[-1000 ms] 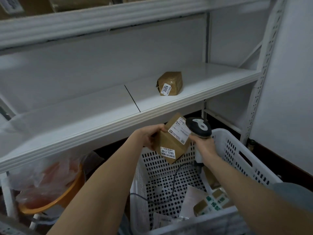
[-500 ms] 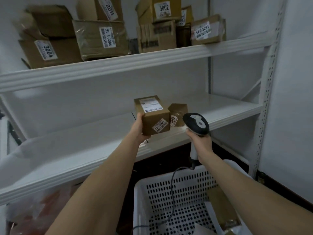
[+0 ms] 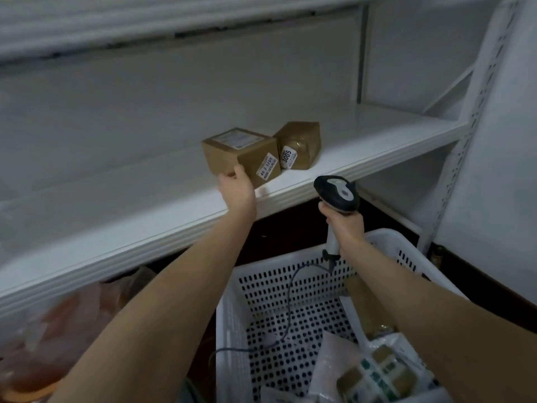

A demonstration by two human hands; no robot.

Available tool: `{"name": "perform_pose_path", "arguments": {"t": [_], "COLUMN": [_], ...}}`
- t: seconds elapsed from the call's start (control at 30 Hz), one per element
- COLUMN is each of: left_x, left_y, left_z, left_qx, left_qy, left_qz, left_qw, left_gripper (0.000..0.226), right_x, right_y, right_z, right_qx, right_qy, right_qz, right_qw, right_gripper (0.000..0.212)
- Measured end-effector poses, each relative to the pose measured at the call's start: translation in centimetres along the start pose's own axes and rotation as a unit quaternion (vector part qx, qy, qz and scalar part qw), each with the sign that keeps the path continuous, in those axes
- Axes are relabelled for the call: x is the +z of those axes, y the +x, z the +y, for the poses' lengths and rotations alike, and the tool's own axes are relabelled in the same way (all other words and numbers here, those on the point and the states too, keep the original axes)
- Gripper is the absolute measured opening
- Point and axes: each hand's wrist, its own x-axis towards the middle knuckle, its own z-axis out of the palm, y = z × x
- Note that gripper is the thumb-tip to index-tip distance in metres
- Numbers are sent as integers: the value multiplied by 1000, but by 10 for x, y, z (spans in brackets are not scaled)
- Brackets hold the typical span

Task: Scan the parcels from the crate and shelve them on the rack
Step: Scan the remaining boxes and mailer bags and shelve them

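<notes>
My left hand (image 3: 236, 191) holds box (image 3: 241, 152) on shelf (image 3: 377, 135), just beside 3005 box (image 3: 299, 144) — I should slide it back from edge, label out, then let go. Right hand (image 3: 347, 225) grips scanner (image 3: 338, 193) over crate (image 3: 290, 261).

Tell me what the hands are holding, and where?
Left hand grips the brown box by its bottom corner. Right hand grips the scanner by its handle.

Only the back of the left hand (image 3: 236, 191) is showing; its fingers (image 3: 225, 178) are covering the lower corner of the parcel (image 3: 241, 154). The small print on the label (image 3: 268, 169) just right of those fingers is blurring beyond reading. The right hand (image 3: 347, 225) is hiding the mid-handle of the scanner (image 3: 337, 193). Below its fingers, the crate (image 3: 261, 274) and the packets (image 3: 374, 373) inside are running off the bottom edge.
</notes>
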Motion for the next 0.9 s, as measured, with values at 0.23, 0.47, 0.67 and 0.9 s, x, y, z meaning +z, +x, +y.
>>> {"name": "perform_pose_path", "arguments": {"t": [0.23,0.47,0.67,0.9], "left_x": [48,122,180,218], "left_y": [-83,-122,-133,-140], "left_z": [-73,-199,-306,-390], "left_qx": [69,-161,-220,-299], "left_qy": [108,308,327,335], "left_qz": [-255,-454,-445,-388], "left_qw": [959,820,804,805], "left_gripper": [21,32,77,114], "right_x": [-56,-140,-181,-180], "right_y": [11,41,102,153], "right_z": [53,134,204,252], "right_qx": [63,184,263,315], "right_qy": [-69,-67,-117,-73], "right_qz": [60,127,138,88], "right_qw": [994,972,948,942], "right_gripper": [46,41,42,40]}}
